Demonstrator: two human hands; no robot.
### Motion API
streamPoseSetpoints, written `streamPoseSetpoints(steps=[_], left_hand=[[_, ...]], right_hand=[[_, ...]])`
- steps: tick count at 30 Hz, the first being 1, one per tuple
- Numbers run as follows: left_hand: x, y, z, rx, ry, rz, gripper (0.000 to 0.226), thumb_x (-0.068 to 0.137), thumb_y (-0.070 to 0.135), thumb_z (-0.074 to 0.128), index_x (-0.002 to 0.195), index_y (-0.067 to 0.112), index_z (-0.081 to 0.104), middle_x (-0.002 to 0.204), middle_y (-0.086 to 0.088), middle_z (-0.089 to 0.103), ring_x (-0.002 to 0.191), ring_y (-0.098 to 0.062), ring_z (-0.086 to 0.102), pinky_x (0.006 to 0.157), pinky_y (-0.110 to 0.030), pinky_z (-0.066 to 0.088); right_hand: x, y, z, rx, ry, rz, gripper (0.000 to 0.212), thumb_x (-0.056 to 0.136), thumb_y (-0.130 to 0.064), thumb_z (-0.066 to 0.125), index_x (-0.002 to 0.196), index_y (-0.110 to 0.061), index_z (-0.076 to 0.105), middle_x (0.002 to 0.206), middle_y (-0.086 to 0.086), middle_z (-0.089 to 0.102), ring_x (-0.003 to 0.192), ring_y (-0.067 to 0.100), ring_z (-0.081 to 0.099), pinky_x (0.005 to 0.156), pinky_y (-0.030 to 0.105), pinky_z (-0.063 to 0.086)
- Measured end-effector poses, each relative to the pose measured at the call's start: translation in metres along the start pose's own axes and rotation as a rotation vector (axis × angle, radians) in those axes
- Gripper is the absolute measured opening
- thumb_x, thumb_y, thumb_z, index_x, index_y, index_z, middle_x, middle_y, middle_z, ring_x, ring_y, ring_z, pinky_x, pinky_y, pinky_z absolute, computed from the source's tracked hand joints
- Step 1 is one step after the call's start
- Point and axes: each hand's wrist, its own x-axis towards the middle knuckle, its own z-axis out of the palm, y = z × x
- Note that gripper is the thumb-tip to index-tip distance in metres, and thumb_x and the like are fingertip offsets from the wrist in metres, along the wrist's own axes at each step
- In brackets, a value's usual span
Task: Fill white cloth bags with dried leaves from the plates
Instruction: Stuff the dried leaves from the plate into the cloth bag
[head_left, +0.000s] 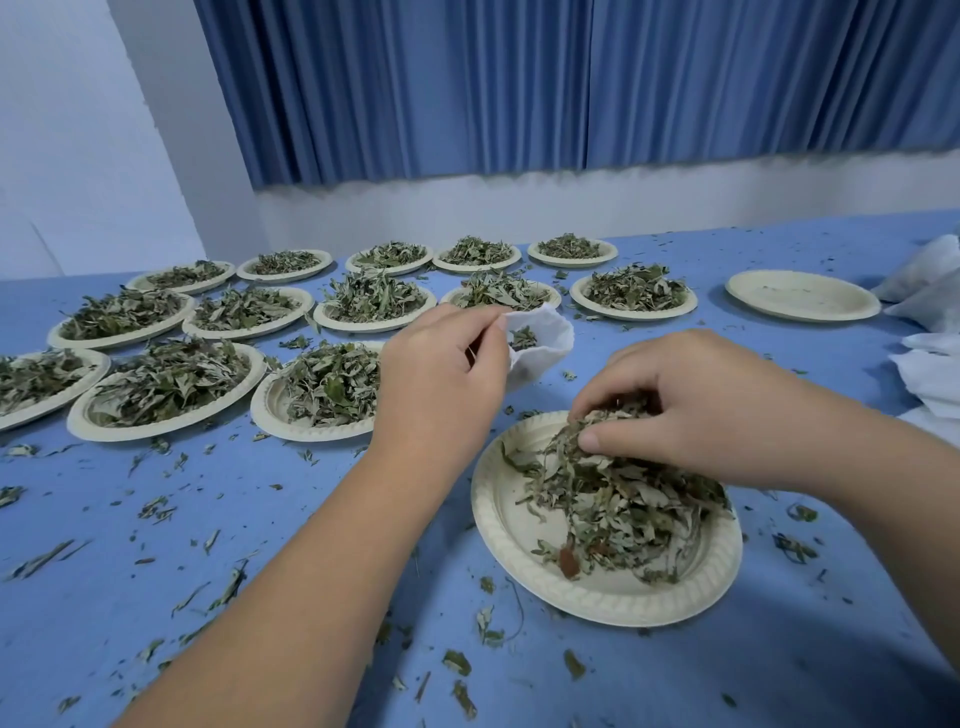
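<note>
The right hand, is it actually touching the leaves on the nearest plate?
Touching. The head view shows the right hand with fingers curled into the leaf pile on the nearest plate, gripping a bunch.

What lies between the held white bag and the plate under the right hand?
In the head view, only blue tablecloth with a few leaf crumbs separates white bag from plate.

A blue pleated curtain (519, 78) hung across the back, its hem ending above a pale band of wall (519, 208). To the left stood a plain white wall (67, 130), perhaps the face of a pillar. A blue cloth covered the worktop (260, 519).
</note>
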Motion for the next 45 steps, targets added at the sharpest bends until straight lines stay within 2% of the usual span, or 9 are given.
streamPoseSetpoints(steps=[4, 8, 14, 21, 25, 29, 32, 36, 45], left_hand=[[0.002, -0.001, 0.0, 0.003, -0.095, -0.025, 0.018, 0.093, 0.011, 0.059, 0.089, 0.009, 0.077, 0.071, 0.003, 0.065, 0.07, -0.007, 0.055, 0.068, -0.019, 0.043], [0.001, 0.002, 0.001, -0.018, -0.22, -0.054, 0.021, 0.092, 0.013, 0.059, 0.079, 0.006, 0.074, 0.057, 0.005, 0.057, 0.064, -0.01, 0.048, 0.058, -0.019, 0.034], [-0.003, 0.01, 0.004, -0.124, -0.303, -0.133, 0.018, 0.092, 0.019, 0.062, 0.085, 0.017, 0.078, 0.05, 0.008, 0.055, 0.054, 0.0, 0.048, 0.054, -0.013, 0.036], [-0.004, 0.016, 0.008, -0.224, -0.35, -0.31, 0.018, 0.091, 0.024, 0.062, 0.083, 0.024, 0.078, 0.044, 0.014, 0.052, 0.045, -0.002, 0.042, 0.06, -0.028, 0.053], [-0.006, 0.021, 0.009, -0.296, -0.349, -0.365, 0.02, 0.089, 0.022, 0.062, 0.079, 0.027, 0.078, 0.048, 0.009, 0.058, 0.052, -0.012, 0.051, 0.067, -0.041, 0.059], [-0.007, 0.026, 0.01, -0.3, -0.372, -0.36, 0.028, 0.089, 0.021, 0.061, 0.069, 0.035, 0.075, 0.054, 0.01, 0.066, 0.043, -0.002, 0.047, 0.045, -0.015, 0.04], [-0.008, 0.027, 0.011, -0.298, -0.367, -0.392, 0.029, 0.089, 0.019, 0.06, 0.068, 0.034, 0.075, 0.05, 0.013, 0.063, 0.041, 0.001, 0.044, 0.041, -0.012, 0.034], [-0.007, 0.023, 0.009, -0.301, -0.352, -0.437, 0.022, 0.09, 0.021, 0.061, 0.076, 0.027, 0.077, 0.067, 0.004, 0.073, 0.069, -0.018, 0.068, 0.068, -0.035, 0.057], [-0.009, 0.026, 0.009, -0.319, -0.366, -0.436, 0.023, 0.091, 0.021, 0.06, 0.076, 0.027, 0.077, 0.066, 0.004, 0.071, 0.061, -0.012, 0.062, 0.061, -0.031, 0.051]], right_hand=[[-0.002, -0.001, -0.009, 0.213, 0.057, -0.014, 0.017, 0.066, -0.049, 0.07, 0.08, -0.041, 0.073, 0.071, -0.012, 0.07, 0.063, 0.009, 0.062, 0.061, 0.021, 0.048], [-0.001, 0.0, -0.01, 0.309, 0.223, -0.046, 0.006, 0.072, -0.036, 0.074, 0.078, -0.036, 0.074, 0.059, -0.013, 0.066, 0.048, 0.0, 0.052, 0.049, 0.01, 0.04], [0.002, -0.005, 0.002, 0.08, 0.396, 0.006, 0.013, 0.073, -0.037, 0.07, 0.084, -0.032, 0.074, 0.078, -0.017, 0.068, 0.079, -0.001, 0.058, 0.072, 0.013, 0.042], [0.003, -0.015, 0.016, -0.112, 0.441, 0.008, 0.018, 0.076, -0.031, 0.071, 0.093, -0.024, 0.071, 0.08, -0.011, 0.064, 0.076, 0.005, 0.054, 0.074, 0.009, 0.034], [0.001, -0.019, 0.022, -0.181, 0.452, 0.051, 0.013, 0.077, -0.032, 0.071, 0.085, -0.024, 0.064, 0.079, -0.009, 0.063, 0.079, 0.012, 0.056, 0.07, 0.025, 0.042], [0.003, -0.019, 0.024, -0.3, 0.428, 0.095, 0.019, 0.081, -0.034, 0.067, 0.095, -0.022, 0.07, 0.087, -0.001, 0.066, 0.089, 0.021, 0.058, 0.075, 0.036, 0.047], [0.002, -0.017, 0.02, -0.252, 0.383, 0.07, 0.026, 0.08, -0.037, 0.066, 0.103, -0.026, 0.073, 0.094, -0.002, 0.069, 0.092, 0.015, 0.058, 0.078, 0.029, 0.041], [0.001, -0.015, 0.013, 0.031, 0.302, 0.082, 0.026, 0.073, -0.043, 0.066, 0.097, -0.035, 0.07, 0.085, -0.019, 0.068, 0.085, -0.005, 0.055, 0.07, 0.007, 0.038], [0.005, -0.012, 0.021, -0.054, 0.338, 0.077, 0.017, 0.078, -0.027, 0.073, 0.095, -0.027, 0.075, 0.089, -0.006, 0.067, 0.078, 0.006, 0.055, 0.073, 0.017, 0.039]])
